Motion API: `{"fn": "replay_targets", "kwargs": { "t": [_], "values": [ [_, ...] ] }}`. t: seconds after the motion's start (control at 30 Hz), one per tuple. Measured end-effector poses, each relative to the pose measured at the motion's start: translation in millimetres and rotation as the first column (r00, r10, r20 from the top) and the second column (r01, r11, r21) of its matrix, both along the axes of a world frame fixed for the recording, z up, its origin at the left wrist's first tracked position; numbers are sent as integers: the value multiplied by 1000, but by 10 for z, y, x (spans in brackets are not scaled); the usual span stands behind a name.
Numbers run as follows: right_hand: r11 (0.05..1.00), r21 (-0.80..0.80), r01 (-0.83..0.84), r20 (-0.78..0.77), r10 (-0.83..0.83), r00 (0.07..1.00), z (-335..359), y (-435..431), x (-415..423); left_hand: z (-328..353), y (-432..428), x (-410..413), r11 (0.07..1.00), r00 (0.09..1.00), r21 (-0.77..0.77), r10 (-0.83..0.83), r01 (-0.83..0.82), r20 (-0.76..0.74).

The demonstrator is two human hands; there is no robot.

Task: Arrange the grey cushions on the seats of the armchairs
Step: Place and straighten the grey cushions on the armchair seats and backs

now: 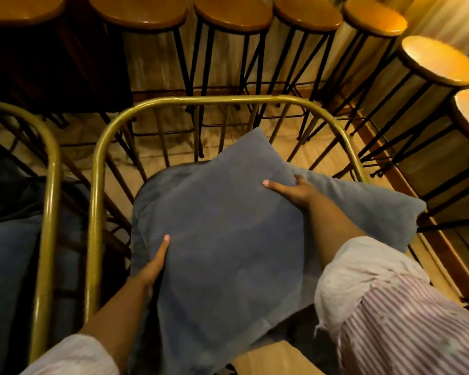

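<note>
We hold a grey cushion [222,239] with both hands. Our left hand [153,266] grips its near left edge, thumb on top. Our right hand [293,190] grips its far right edge. The cushion sits tilted over the seat of an armchair [98,185] with a gold frame. Another cushion [368,204] pokes out on the right. Stools [233,12] stand far behind.
</note>
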State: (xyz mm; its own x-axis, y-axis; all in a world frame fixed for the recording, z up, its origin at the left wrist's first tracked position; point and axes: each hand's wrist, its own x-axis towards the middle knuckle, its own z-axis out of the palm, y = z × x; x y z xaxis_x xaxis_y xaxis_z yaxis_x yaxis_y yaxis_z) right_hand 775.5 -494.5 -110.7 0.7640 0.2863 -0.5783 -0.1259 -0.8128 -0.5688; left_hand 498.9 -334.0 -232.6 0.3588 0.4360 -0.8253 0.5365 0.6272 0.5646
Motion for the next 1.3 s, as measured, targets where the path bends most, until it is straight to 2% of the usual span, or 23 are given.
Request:
{"fn": "replay_targets", "kwargs": {
  "t": [0.1, 0.17, 0.23, 0.37, 0.47, 0.63, 0.8, 0.93, 1.1, 1.3],
  "values": [
    [1000, 31, 4, 17, -5, 1000, -21, -63, 7, 63, -82, 2, 997, 998, -56, 59, -59, -7],
    [998, 47, 36, 26, -37, 999, 16, -122, -17, 115, -72, -8, 994, 995, -38, 103, -102, 19],
    [993, 102, 63, 10, -64, 998, 126, -163, -39, 159, -33, -39, 988, 986, 22, 154, -156, 58],
    [971, 222, 87, -22, -84, 996, 520, -242, -139, 778, -75, -29, 966, 978, 164, 186, -199, 93],
    [933, 330, 141, -18, -143, 990, 801, -382, -251, 1205, -53, -25, 951, 969, 203, 210, -234, 132],
    [860, 477, 181, 9, -210, 978, 1257, -586, -446, 1951, -83, -133, 875, 941, 381, 205, -300, 270],
    [809, 585, 60, 82, -132, 988, 1715, -498, -650, 2518, -107, -497, 784, 922, 508, 206, -355, 327],
    [790, 613, -23, 109, -56, 992, 1869, -190, -967, 2770, -73, -1017, 751, 912, 521, 291, -406, 290],
    [745, 662, -82, 74, 44, 996, 1783, 302, -1567, 2920, 123, -1767, 693, 873, 532, 404, -487, 273],
    [718, 688, -104, 8, 135, 991, 1431, 1015, -2459, 2964, 602, -2791, 653, 863, 576, 452, -492, 225]
  ]
}}
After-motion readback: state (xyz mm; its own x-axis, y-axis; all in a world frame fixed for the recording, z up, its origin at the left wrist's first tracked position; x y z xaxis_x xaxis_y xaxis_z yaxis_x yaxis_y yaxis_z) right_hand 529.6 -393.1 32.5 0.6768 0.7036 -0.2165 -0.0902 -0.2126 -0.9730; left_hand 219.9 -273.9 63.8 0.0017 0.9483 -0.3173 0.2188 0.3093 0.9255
